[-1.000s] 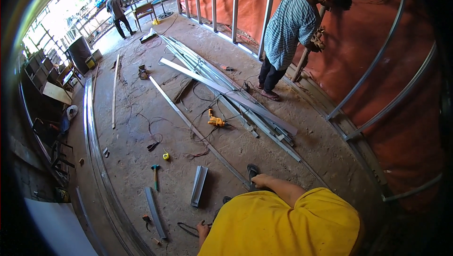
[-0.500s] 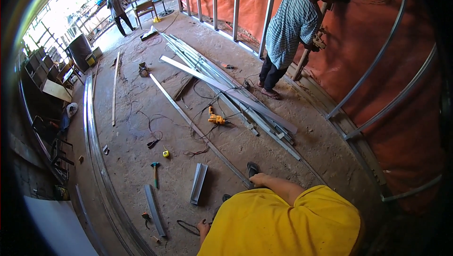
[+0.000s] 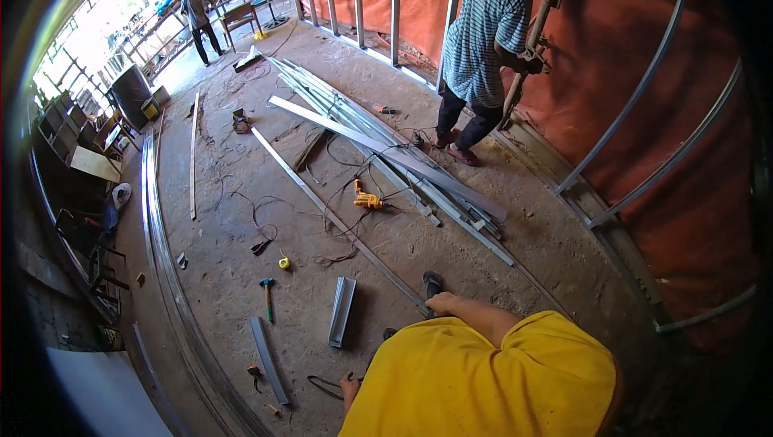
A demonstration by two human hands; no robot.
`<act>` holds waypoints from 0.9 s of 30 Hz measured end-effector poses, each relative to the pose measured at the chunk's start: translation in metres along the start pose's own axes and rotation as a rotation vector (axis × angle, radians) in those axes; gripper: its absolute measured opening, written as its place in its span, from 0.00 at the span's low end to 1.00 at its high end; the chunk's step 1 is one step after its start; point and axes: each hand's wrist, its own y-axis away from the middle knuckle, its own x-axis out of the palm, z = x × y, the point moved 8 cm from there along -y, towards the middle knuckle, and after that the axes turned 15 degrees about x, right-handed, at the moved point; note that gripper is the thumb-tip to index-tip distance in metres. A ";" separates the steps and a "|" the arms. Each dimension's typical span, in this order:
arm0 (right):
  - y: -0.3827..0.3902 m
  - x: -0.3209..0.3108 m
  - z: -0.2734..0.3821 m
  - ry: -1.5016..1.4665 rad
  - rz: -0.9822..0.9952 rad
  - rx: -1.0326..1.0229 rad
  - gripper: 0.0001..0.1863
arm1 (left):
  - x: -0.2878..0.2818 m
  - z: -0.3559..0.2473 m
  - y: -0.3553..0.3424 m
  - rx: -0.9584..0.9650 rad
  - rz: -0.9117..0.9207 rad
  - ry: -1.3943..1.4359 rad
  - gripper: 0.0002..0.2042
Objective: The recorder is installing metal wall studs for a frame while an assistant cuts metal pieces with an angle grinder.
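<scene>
My yellow shirt (image 3: 475,381) fills the lower middle. My left hand (image 3: 349,387) shows at its left edge, low over the floor; the fingers look curled, and what they hold is too small to make out. A thin black loop of strap or cord (image 3: 324,387) lies right beside it. From the yellow sleeve my right arm reaches forward, and my right hand (image 3: 439,304) is down beside a dark sandal (image 3: 432,282); its fingers are too small to read. Ahead of my left hand lie a short metal channel (image 3: 341,312), a longer channel strip (image 3: 269,360) and a hammer (image 3: 267,300).
A yellow tape measure (image 3: 284,262) and a yellow power drill (image 3: 368,198) lie farther off, among loose cables. A pile of long metal studs (image 3: 386,147) crosses the floor. A person in a striped shirt (image 3: 487,34) stands at a wooden post (image 3: 535,30) by an orange tarp (image 3: 628,115).
My view has shifted slightly, moving the near things a little rightward. The person in the striped shirt appears higher and farther left. My hands stay in about the same place.
</scene>
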 end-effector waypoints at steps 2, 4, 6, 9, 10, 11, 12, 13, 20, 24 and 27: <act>0.014 -0.009 0.004 -0.011 -0.001 0.016 0.20 | 0.000 0.009 -0.005 0.043 0.003 -0.021 0.24; 0.011 -0.008 0.003 -0.010 -0.014 0.006 0.19 | 0.000 0.008 -0.008 0.090 0.014 -0.045 0.24; 0.001 -0.002 -0.002 -0.014 -0.027 -0.001 0.19 | -0.002 -0.010 0.000 -0.023 -0.020 -0.027 0.24; -0.003 -0.002 0.002 -0.001 -0.067 -0.031 0.19 | -0.003 -0.003 -0.004 -0.005 -0.008 -0.038 0.25; 0.000 -0.005 0.004 0.005 -0.047 -0.028 0.18 | -0.003 -0.007 -0.002 -0.006 -0.007 -0.037 0.25; 0.001 -0.004 0.003 0.006 -0.026 -0.022 0.17 | -0.004 -0.030 0.008 -0.044 -0.011 -0.018 0.25; 0.000 -0.002 0.001 0.003 -0.025 -0.021 0.17 | -0.007 -0.045 0.015 -0.082 -0.019 -0.002 0.25; -0.003 -0.001 0.001 0.002 -0.040 -0.025 0.16 | -0.008 -0.035 0.014 -0.084 -0.025 0.001 0.25; -0.001 -0.004 0.001 -0.041 -0.084 -0.038 0.14 | -0.017 -0.133 0.047 0.043 -0.013 -0.021 0.24; -0.002 -0.001 0.001 -0.001 -0.061 -0.052 0.14 | -0.021 -0.166 0.068 -0.103 -0.103 0.061 0.24; 0.011 -0.008 0.004 -0.024 -0.066 -0.031 0.15 | -0.017 -0.136 0.053 0.028 0.009 -0.022 0.25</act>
